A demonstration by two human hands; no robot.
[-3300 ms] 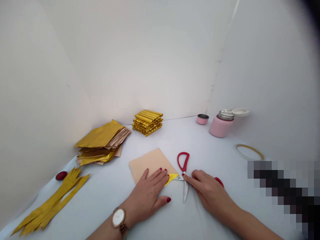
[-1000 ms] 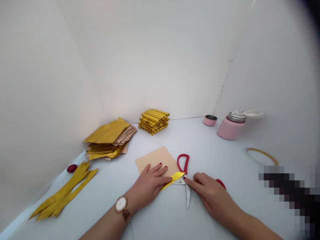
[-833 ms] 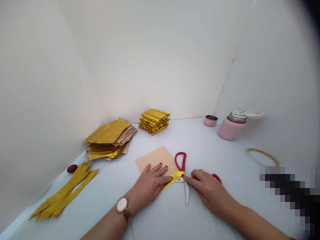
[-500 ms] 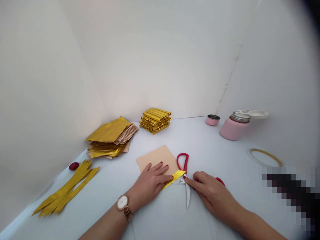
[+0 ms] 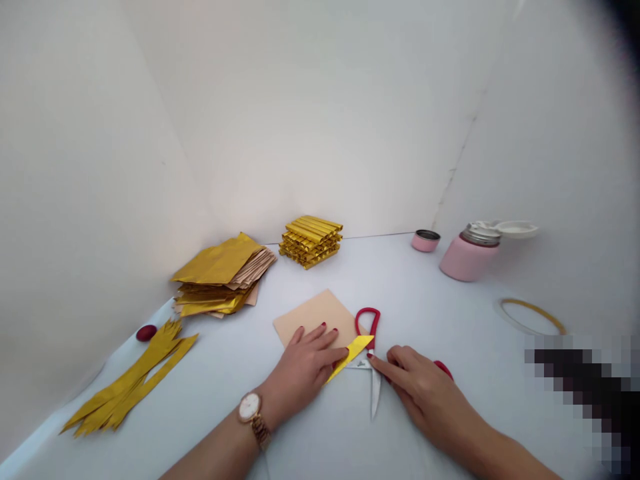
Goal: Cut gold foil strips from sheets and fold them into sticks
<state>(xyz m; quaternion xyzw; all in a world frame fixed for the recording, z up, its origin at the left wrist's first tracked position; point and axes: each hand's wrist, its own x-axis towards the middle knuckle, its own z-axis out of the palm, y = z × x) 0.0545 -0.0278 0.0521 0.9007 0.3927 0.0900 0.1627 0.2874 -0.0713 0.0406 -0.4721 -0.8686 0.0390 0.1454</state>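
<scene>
My left hand [image 5: 303,370] lies flat on a tan paper sheet [image 5: 317,315], its fingers spread. Its thumb rests on a narrow yellow-gold paper strip [image 5: 359,345] angled across the sheet's lower right edge. Scissors with red handles [image 5: 369,320] lie with the blades spread wide; the strip's upper end crosses them near the pivot. My right hand [image 5: 425,383] is closed over the arm leading to the other red handle, which is partly hidden behind it. The index fingertip touches the scissors beside the pivot. One blade points toward me, the other goes left below the strip.
At left, a stack of gold and tan paper sheets [image 5: 220,263] stands behind a bundle of gold strips [image 5: 130,383] and a dark red round object [image 5: 147,333]. Rolled gold tubes [image 5: 311,241] are piled by the wall. A pink bottle [image 5: 469,259], pink cup [image 5: 425,241] and tape-like ring [image 5: 537,313] are right.
The scissors and strip have shifted very slightly, and my left wrist has moved a touch to the right. Both hands keep nearly the same pose.
</scene>
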